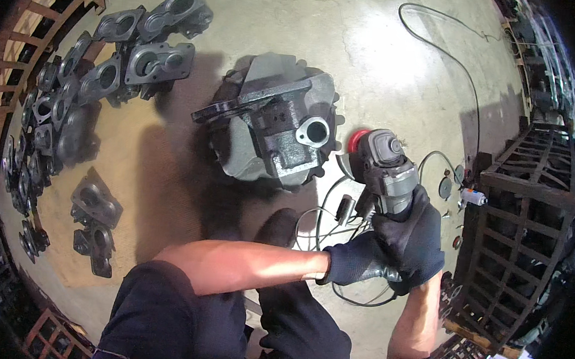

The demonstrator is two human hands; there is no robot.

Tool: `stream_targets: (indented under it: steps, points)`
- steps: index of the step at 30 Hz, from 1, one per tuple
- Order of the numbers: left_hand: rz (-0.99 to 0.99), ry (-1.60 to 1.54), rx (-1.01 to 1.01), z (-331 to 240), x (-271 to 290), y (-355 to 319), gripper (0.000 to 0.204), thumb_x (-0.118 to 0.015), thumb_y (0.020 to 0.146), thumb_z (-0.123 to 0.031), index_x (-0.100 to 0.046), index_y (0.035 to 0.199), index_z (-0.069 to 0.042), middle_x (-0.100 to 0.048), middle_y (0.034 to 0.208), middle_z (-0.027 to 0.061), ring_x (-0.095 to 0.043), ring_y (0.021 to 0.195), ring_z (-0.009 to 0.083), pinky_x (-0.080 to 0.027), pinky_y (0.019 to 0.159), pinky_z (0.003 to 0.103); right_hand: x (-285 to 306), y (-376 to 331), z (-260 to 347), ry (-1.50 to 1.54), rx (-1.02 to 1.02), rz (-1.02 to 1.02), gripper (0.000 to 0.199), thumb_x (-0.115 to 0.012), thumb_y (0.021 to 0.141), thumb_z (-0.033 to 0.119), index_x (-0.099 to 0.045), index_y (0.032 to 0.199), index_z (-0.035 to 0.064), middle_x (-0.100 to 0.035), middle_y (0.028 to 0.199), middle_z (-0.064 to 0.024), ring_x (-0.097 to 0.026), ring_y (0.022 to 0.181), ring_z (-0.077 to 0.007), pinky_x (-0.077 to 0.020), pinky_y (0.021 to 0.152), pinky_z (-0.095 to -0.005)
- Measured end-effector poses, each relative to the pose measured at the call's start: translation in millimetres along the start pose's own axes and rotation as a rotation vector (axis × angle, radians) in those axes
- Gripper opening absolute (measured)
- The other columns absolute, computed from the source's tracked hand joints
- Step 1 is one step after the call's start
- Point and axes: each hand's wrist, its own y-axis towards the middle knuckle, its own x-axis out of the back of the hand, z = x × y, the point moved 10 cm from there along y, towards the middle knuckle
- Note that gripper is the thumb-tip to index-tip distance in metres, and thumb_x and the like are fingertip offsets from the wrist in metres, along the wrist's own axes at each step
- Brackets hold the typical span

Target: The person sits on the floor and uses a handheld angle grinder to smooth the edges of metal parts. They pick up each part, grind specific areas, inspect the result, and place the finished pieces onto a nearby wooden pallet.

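My right hand [415, 240], in a dark work glove, is closed around the body of a grey angle grinder [393, 178]. The grinder's head points away from me, and a red disc [357, 140] shows at its left side. My left hand [357, 260], also gloved, reaches across and is closed at the grinder's rear end, against my right wrist; its fingertips are partly hidden. Left of the grinder and apart from it stands a large dark cast metal housing [275, 121], with a round flanged port facing right.
Several cast metal flanged parts [158, 63] cover a tan sheet [128, 140] at left. A black cable [474, 83] curves over the floor at right, with loose discs [445, 187] and a small white can [473, 197] beside a metal crate [523, 228]. My legs are below the housing.
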Motion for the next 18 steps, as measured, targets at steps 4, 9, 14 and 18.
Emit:
stream_targets:
  steps: [4, 9, 14, 18]
  points:
    - [0.073, 0.171, -0.036, -2, -10, -6, 0.057, -0.069, 0.088, -0.006, -0.044, 0.139, 0.001, -0.053, 0.140, 0.0123, -0.051, 0.128, 0.0247, -0.040, 0.113, 0.038, -2, -11, -4, 0.091, 0.003, -0.049, 0.051, -0.075, 0.068, 0.013, -0.058, 0.113, -0.0032, -0.071, 0.093, -0.0171, -0.069, 0.083, -0.0237, -0.0545, 0.078, -0.0353]
    - [-0.095, 0.091, -0.035, -5, 6, -15, 0.053, -0.080, 0.081, -0.018, -0.058, 0.125, 0.000, -0.063, 0.125, 0.0147, -0.059, 0.117, 0.0243, -0.046, 0.102, 0.037, -6, -9, 4, 0.034, 0.116, -0.039, 0.052, -0.077, 0.066, 0.014, -0.059, 0.111, -0.0040, -0.071, 0.092, -0.0171, -0.070, 0.082, -0.0245, -0.0547, 0.077, -0.0359]
    - [-0.070, -0.176, -0.160, -6, 8, -14, 0.057, -0.066, 0.091, -0.010, -0.039, 0.140, -0.001, -0.048, 0.142, 0.0140, -0.048, 0.130, 0.0246, -0.041, 0.112, 0.039, -11, 5, 27, -0.170, 0.048, 0.136, 0.054, -0.076, 0.069, 0.020, -0.057, 0.115, -0.0005, -0.072, 0.091, -0.0219, -0.072, 0.086, -0.0353, -0.0564, 0.075, -0.0397]
    - [-0.083, -0.035, -0.042, -34, 5, -7, 0.056, -0.081, 0.080, -0.016, -0.056, 0.127, 0.000, -0.062, 0.126, 0.0127, -0.057, 0.119, 0.0237, -0.044, 0.106, 0.038, -4, 6, 14, -0.034, 0.121, 0.028, 0.056, -0.077, 0.069, 0.018, -0.056, 0.117, -0.0018, -0.072, 0.095, -0.0211, -0.072, 0.089, -0.0333, -0.0565, 0.077, -0.0373]
